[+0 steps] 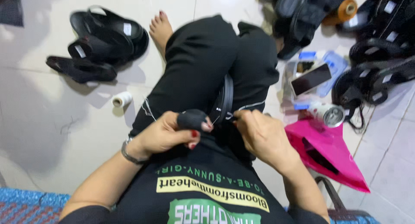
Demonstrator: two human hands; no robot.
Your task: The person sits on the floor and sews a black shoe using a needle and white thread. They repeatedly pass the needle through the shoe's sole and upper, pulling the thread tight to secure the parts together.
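A black sandal (225, 98) stands on edge in the lap, between the knees — just beyond both sets of fingertips. The left hand (166, 133), its forefinger wrapped in a black guard (191, 119), pinches a pale thread (215, 119) at the sole's rim. The right hand (259, 135) has its fingers curled together against the same rim; what they pinch cannot be told. One white spool (122, 99) lies on the floor, beside a heap of black sandals (101, 42) — three at least.
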